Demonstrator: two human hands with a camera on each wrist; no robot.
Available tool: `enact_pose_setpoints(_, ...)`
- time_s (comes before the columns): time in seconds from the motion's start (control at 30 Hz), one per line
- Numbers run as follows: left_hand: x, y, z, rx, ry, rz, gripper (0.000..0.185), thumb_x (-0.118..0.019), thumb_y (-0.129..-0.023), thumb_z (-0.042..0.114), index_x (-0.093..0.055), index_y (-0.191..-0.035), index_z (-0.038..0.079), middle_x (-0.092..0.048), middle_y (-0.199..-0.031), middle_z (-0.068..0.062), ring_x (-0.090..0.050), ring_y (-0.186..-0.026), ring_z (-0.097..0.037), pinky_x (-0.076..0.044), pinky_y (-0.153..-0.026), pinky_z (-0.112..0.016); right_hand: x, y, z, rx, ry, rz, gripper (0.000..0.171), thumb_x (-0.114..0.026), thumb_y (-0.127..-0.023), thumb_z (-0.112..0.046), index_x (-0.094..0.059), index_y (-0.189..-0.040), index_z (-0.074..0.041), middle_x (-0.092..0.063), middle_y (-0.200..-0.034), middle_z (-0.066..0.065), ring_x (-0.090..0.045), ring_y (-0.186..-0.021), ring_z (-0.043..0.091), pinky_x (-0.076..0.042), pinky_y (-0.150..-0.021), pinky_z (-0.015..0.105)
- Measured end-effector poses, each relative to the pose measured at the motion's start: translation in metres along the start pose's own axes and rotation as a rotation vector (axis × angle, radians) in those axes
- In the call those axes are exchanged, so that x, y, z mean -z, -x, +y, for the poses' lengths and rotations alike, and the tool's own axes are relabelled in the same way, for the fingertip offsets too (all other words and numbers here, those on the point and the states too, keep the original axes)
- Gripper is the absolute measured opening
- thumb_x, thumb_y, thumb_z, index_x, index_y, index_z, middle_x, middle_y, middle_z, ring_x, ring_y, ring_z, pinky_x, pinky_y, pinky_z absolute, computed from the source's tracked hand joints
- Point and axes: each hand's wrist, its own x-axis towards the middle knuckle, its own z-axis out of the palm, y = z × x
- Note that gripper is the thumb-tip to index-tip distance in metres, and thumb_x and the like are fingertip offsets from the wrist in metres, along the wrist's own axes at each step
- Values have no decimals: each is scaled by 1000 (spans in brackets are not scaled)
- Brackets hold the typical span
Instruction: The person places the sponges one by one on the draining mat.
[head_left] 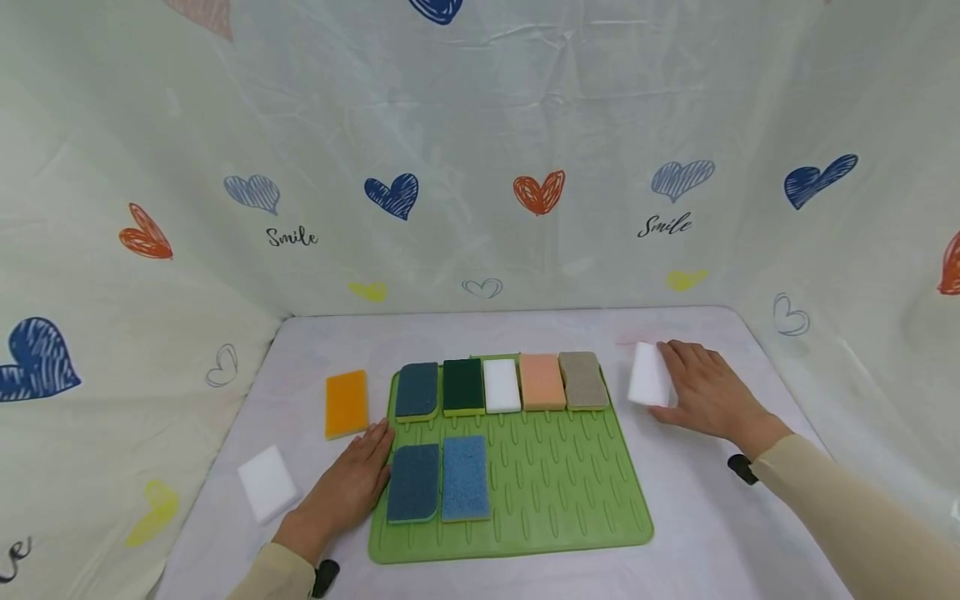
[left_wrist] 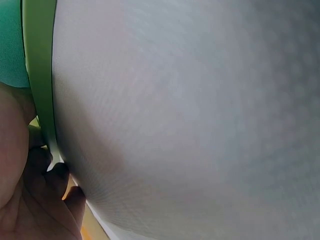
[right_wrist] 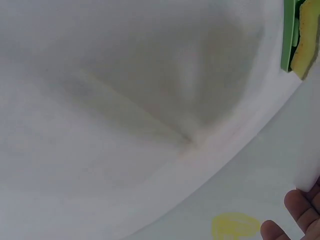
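A green ribbed mat (head_left: 570,492) lies in the middle of the white table. Its back row holds several sponges: blue (head_left: 417,389), dark green (head_left: 463,385), white (head_left: 501,385), peach (head_left: 542,382) and grey-brown (head_left: 583,379). Two blue sponges (head_left: 438,481) lie side by side in front. My left hand (head_left: 352,483) rests flat on the table, fingertips touching the mat's left edge (left_wrist: 40,75). My right hand (head_left: 701,390) holds a white sponge (head_left: 647,375) right of the mat, thumb at its near end and fingers (right_wrist: 295,207) at its far end.
An orange sponge (head_left: 347,403) and another white sponge (head_left: 267,482) lie on the table left of the mat. A heart-printed cloth backdrop (head_left: 480,192) closes in the back and both sides. The mat's front right area carries no sponges.
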Motion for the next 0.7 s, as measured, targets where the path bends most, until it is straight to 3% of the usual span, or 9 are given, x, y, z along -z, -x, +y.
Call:
enact_pose_setpoints(0.37, 1, 0, 1, 4, -4, -4, 57, -62, -107, 20, -46, -156, -5, -41, -166, -22, -42, -153, -39, -39, -123, -55, 3, -15, -23, 49, -16, -5, 104, -87, -76, -54, -44, -146, 10, -55, -137, 30, -54, -126, 46, -48, -105, 65)
enact_pose_setpoints(0.7, 4, 1, 2, 11, 0, -13, 57, -62, -108, 20, -45, -156, -5, -40, -166, -22, -41, -153, -39, -39, -124, -55, -1, -25, -62, 138, -16, 10, 106, -85, -77, -58, -44, -147, 11, -56, -139, 29, -56, -127, 45, -51, -104, 61)
